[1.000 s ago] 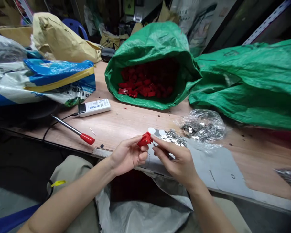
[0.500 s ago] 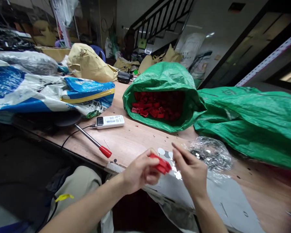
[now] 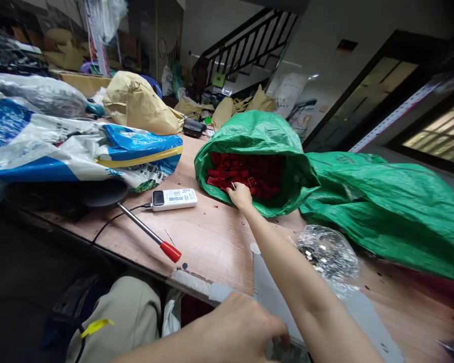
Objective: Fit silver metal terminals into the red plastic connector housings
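My right hand (image 3: pixel 242 195) reaches to the mouth of a green woven sack (image 3: pixel 257 128). Its closed fingertips are at the small red plastic pieces (image 3: pixel 267 174) inside, and a short, thin silver rod (image 3: pixel 233 186) pokes out between them. Low in the view, over the table's front edge, is my left hand (image 3: pixel 238 325), back turned up. Its fingers are mostly hidden and blurred, so whether it holds anything does not show. A grey sheet (image 3: pixel 267 282) lies under my right forearm, and a clear plastic bag of small shiny metal parts (image 3: pixel 325 254) rests right of it.
A metal lever with a red grip (image 3: pixel 170 251) juts over the table (image 3: pixel 219 242). Behind it lies a white power bank (image 3: pixel 176 198) with a black cable. A blue-and-white sack (image 3: pixel 83 151) is at left, another green sack (image 3: pixel 386 201) at right.
My right hand has moved forward and left from the grey sheet to the green sack. My left hand has dropped towards me, and the red pieces it held no longer show.
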{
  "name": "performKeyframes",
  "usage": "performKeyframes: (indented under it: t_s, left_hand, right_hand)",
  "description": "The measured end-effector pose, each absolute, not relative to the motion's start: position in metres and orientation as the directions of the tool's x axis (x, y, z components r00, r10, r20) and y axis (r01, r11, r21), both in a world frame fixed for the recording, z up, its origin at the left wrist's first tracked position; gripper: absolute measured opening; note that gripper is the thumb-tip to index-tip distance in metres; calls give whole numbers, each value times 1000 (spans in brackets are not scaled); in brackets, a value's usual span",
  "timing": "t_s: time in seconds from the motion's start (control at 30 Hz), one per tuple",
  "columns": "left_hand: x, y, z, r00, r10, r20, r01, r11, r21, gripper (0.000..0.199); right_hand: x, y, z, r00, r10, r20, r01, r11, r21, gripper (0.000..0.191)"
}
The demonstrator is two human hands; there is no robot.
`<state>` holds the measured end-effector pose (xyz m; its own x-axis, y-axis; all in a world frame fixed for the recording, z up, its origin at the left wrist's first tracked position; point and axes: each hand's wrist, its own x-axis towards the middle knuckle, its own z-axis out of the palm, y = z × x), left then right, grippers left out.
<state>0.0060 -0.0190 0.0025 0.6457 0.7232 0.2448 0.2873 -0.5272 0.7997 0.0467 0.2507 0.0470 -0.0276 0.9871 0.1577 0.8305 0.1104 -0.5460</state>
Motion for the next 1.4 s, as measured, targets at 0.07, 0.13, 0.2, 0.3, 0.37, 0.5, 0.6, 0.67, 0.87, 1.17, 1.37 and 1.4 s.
performKeyframes:
  t_s: [0.07,0.13,0.2,0.3,0.37,0.5,0.6,0.67,0.87,1.17,1.37,1.4]
  left_hand:
    - [0,-13,14,515,813,273,274,-458,846,36]
    - [-7,-4,21,298,913,279,276,-362,890,31]
    - [-12,8,21,23,958,287,259,-283,924,42]
    - [-13,23,11,-182,907,381,259,-329,908,66]
    - [-9,26,5,-113,888,446,260,-407,876,62]
    - [3,17,0,109,896,430,169,-443,880,42]
    - [10,9,-3,193,932,308,106,-332,937,40]
    - [13,7,-5,198,951,238,116,-264,958,43]
    - [16,8,0,218,968,129,227,-178,957,21]
    - [12,7,9,234,971,50,160,-89,983,23]
    - [13,7,5,131,991,10,36,-15,999,29]
    - [13,7,4,105,994,15,32,-19,999,30]
  right_hand:
    - [48,247,46,7,990,140,822,74,-565,15]
    - [58,229,46,14,991,132,794,69,-604,18]
    - [74,196,48,-8,992,124,750,88,-656,22]
    - [98,128,49,-86,992,95,666,128,-735,26]
    - [114,83,49,-152,985,76,607,154,-780,31]
    - [165,33,50,-186,981,60,619,165,-768,48]
    - [219,37,51,34,986,163,803,70,-592,46]
    - [251,51,51,153,966,209,844,-17,-536,29]
    - [284,86,44,162,983,86,868,-101,-487,3]
    - [294,77,47,171,983,62,770,-94,-631,25]
    - [242,50,45,6,995,-101,249,-99,-963,48]
    - [231,46,44,-20,995,-98,214,-92,-973,45]
